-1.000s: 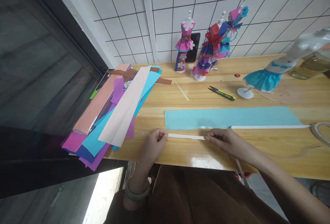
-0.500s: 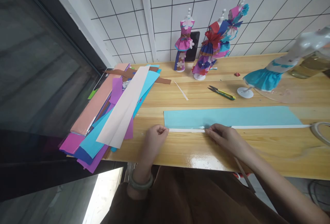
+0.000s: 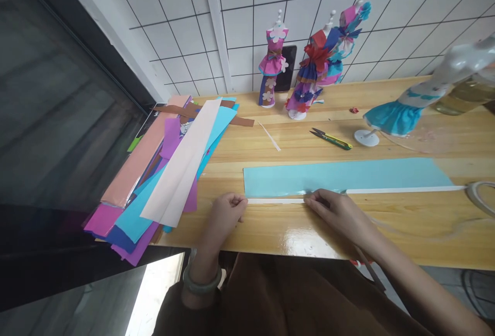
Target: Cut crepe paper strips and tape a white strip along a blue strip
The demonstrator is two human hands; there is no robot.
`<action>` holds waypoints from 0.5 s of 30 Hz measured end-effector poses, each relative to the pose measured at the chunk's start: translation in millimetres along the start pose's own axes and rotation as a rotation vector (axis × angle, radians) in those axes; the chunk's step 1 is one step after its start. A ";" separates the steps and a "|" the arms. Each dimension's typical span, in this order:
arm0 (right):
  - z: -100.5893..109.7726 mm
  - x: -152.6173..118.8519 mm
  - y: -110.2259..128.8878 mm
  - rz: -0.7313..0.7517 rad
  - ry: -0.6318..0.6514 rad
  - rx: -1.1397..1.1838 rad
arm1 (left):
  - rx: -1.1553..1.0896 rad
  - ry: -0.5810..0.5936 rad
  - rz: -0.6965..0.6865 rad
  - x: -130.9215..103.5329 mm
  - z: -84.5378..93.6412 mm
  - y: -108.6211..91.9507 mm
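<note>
A long light-blue paper strip [image 3: 286,178] lies flat on the wooden table. White tape [image 3: 402,190] runs along the right part of its near edge, toward a tape roll [image 3: 479,194] at the far right. At the left, a stretch of white tape [image 3: 275,201] lies just below the paper's edge, a narrow gap between them. My left hand [image 3: 228,211] pinches that stretch's left end. My right hand [image 3: 334,209] has its thumb and fingers closed on the tape further right and hides part of the paper's edge.
Thread snips [image 3: 331,140] and a thin white scrap [image 3: 269,136] lie beyond the paper. Several small dressed mannequins [image 3: 274,65] stand against the tiled wall; a bigger one in a blue skirt [image 3: 394,117] leans at right. Coloured paper sheets [image 3: 181,165] are heaped at left.
My left hand has moved slightly left and toward me with the tape end. The left stretch of tape has come away from the paper's edge, leaving a thin gap.
</note>
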State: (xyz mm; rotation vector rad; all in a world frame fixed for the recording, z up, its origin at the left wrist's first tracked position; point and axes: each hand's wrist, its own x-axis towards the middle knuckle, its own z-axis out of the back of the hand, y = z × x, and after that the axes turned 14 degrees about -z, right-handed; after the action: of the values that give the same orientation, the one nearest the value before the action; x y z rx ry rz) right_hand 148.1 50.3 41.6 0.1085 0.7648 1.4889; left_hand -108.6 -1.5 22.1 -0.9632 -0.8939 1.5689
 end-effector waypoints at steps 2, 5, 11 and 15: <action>-0.5 1.2 -0.3 0.003 -0.002 0.001 | 0.022 0.000 0.000 2.2 0.0 -2.6; -1.5 3.1 -1.4 0.000 -0.023 -0.002 | 0.046 -0.004 -0.020 6.4 -0.5 -4.8; -2.2 5.4 -1.7 -0.051 -0.054 -0.022 | 0.056 0.026 0.004 14.5 -0.1 3.6; -1.5 5.9 -1.3 -0.042 -0.065 -0.020 | 0.050 0.035 0.009 16.5 1.0 5.4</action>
State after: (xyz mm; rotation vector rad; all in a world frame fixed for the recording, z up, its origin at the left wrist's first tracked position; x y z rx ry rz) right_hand 147.8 54.9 37.5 0.1249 0.6958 1.4456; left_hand -113.8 13.7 15.4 -0.9576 -0.8236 1.5699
